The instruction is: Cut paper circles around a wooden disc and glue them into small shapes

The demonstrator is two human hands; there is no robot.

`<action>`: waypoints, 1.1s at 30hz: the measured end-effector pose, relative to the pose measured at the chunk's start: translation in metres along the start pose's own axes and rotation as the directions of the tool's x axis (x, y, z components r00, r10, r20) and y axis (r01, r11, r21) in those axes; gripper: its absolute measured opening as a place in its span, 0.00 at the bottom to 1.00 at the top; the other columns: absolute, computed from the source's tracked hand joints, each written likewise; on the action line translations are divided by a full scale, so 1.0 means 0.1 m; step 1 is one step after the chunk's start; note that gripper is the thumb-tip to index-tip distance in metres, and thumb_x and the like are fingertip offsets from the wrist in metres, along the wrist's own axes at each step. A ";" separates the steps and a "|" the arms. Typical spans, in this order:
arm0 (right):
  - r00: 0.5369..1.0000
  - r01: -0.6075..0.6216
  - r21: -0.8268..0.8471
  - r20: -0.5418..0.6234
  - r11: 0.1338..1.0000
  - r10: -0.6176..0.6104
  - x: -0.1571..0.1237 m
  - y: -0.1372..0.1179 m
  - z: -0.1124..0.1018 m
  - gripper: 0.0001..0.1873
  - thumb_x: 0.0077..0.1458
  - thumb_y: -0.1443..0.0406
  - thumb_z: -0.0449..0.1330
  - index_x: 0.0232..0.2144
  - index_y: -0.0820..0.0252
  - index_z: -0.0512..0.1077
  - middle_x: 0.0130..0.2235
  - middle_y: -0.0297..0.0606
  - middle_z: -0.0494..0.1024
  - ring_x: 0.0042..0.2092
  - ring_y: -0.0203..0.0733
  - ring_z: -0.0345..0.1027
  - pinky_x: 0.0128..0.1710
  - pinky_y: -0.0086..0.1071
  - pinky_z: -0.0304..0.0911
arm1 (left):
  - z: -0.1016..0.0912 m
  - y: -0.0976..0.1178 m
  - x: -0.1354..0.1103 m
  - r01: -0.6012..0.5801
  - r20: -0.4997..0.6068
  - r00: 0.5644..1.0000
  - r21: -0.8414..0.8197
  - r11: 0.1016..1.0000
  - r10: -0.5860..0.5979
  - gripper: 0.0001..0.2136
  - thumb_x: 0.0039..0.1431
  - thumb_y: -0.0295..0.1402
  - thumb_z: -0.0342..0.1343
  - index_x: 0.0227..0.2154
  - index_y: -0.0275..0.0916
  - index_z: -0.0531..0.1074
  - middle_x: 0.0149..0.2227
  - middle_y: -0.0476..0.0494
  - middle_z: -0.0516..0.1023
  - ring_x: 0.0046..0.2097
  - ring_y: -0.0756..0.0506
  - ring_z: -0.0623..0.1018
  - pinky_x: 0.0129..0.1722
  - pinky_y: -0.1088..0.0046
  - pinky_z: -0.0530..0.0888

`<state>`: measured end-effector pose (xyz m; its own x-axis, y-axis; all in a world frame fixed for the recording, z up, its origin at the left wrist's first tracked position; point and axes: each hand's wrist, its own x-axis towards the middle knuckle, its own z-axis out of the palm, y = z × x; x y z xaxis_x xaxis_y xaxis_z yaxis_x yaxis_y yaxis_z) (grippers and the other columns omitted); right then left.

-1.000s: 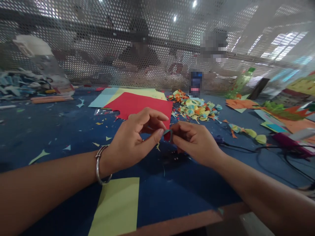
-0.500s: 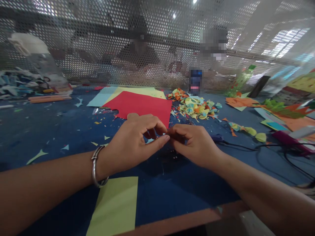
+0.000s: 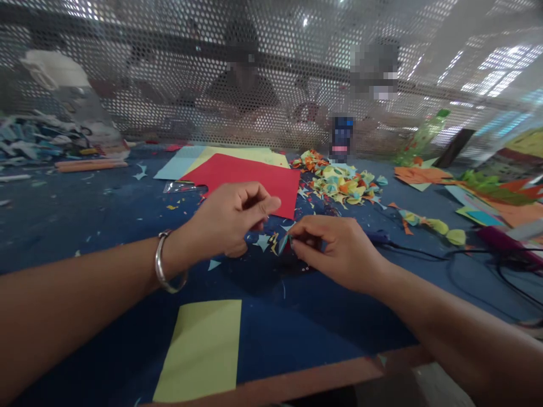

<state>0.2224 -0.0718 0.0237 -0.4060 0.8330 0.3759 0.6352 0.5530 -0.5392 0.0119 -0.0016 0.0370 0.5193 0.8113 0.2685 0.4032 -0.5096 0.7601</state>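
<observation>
Left hand [image 3: 231, 220] curled; right hand [image 3: 335, 251] pinches one scrap [image 3: 283, 244]; one red sheet [image 3: 250, 178].

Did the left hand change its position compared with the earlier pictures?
Yes. The left hand drew back from the right hand and its paper piece, toward the red sheet.

On the blue-covered table [image 3: 63, 226], the red rectangular paper sheet [image 3: 250, 178] lies just behind my left hand [image 3: 229, 220] and right hand [image 3: 339, 251], with the heap of multicoloured paper scraps [image 3: 345, 186] to its right. The yellow-green rectangular paper sheet [image 3: 203, 350] lies before my left hand, and a small folded paper piece [image 3: 283, 244] sits in my right.
</observation>
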 end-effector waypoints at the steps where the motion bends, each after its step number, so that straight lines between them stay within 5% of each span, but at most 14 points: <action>1: 1.000 -0.011 0.018 0.001 1.000 0.011 0.00 0.00 0.00 0.06 0.56 0.73 0.57 0.31 0.62 0.73 0.26 0.29 0.72 0.25 0.29 0.63 0.27 0.23 0.58 | -0.04 -0.02 0.02 -0.069 -0.062 0.995 0.138 0.988 0.079 0.16 0.64 0.44 0.55 0.27 0.37 0.71 0.24 0.49 0.73 0.26 0.51 0.71 0.26 0.76 0.67; 3: 0.999 -0.033 0.054 0.003 0.998 0.033 0.00 0.01 -0.01 0.06 0.56 0.73 0.57 0.30 0.62 0.73 0.26 0.29 0.71 0.25 0.28 0.63 0.27 0.23 0.59 | -0.11 -0.04 0.04 -0.143 -0.122 0.974 0.335 0.931 0.193 0.11 0.62 0.41 0.57 0.34 0.38 0.74 0.29 0.47 0.77 0.30 0.49 0.74 0.31 0.73 0.69; 6: 0.998 -0.062 0.074 -0.008 0.995 0.063 0.01 0.02 -0.03 0.06 0.55 0.73 0.57 0.29 0.62 0.71 0.25 0.27 0.70 0.25 0.28 0.61 0.26 0.23 0.58 | -0.13 0.04 -0.01 -0.189 -0.030 0.976 0.357 0.915 0.214 0.15 0.63 0.37 0.56 0.51 0.40 0.72 0.41 0.43 0.80 0.39 0.46 0.78 0.38 0.70 0.72; 9: 0.996 -0.085 0.075 -0.016 0.994 0.087 0.01 0.02 -0.04 0.06 0.54 0.74 0.58 0.27 0.61 0.69 0.23 0.26 0.67 0.24 0.28 0.59 0.24 0.24 0.55 | -0.07 0.16 -0.09 -0.206 0.149 0.972 0.176 0.962 0.181 0.14 0.62 0.41 0.57 0.47 0.42 0.75 0.42 0.45 0.82 0.40 0.46 0.80 0.40 0.71 0.75; 14: 0.995 -0.098 0.099 -0.014 0.990 0.100 0.01 0.01 -0.03 0.06 0.56 0.71 0.58 0.27 0.61 0.69 0.24 0.26 0.66 0.24 0.28 0.59 0.25 0.24 0.56 | -0.01 0.14 -0.12 -0.028 0.343 0.936 -0.139 0.990 0.074 0.18 0.58 0.41 0.63 0.47 0.39 0.73 0.43 0.43 0.82 0.43 0.45 0.81 0.45 0.68 0.77; 23: 0.992 -0.124 0.146 0.019 0.981 0.122 0.01 -0.02 -0.04 0.05 0.56 0.71 0.58 0.29 0.62 0.72 0.24 0.27 0.69 0.24 0.29 0.63 0.24 0.24 0.58 | -0.01 -0.01 -0.04 0.133 0.430 0.903 -0.326 0.936 0.021 0.18 0.53 0.40 0.68 0.44 0.39 0.73 0.44 0.43 0.82 0.45 0.44 0.82 0.48 0.66 0.78; 33: 0.994 -0.108 0.142 0.019 0.984 0.106 0.00 -0.01 -0.05 0.05 0.56 0.71 0.58 0.30 0.62 0.74 0.26 0.29 0.72 0.24 0.29 0.63 0.25 0.24 0.59 | -0.02 0.15 -0.04 0.384 0.452 0.867 -0.345 0.856 -0.207 0.10 0.55 0.33 0.65 0.40 0.39 0.77 0.35 0.47 0.82 0.37 0.49 0.83 0.35 0.79 0.78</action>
<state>0.2250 -0.0728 0.0277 -0.3487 0.8873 0.3019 0.5755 0.4570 -0.6782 0.0145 -0.0117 0.0489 0.7079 0.6797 -0.1922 0.2845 -0.0253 0.9583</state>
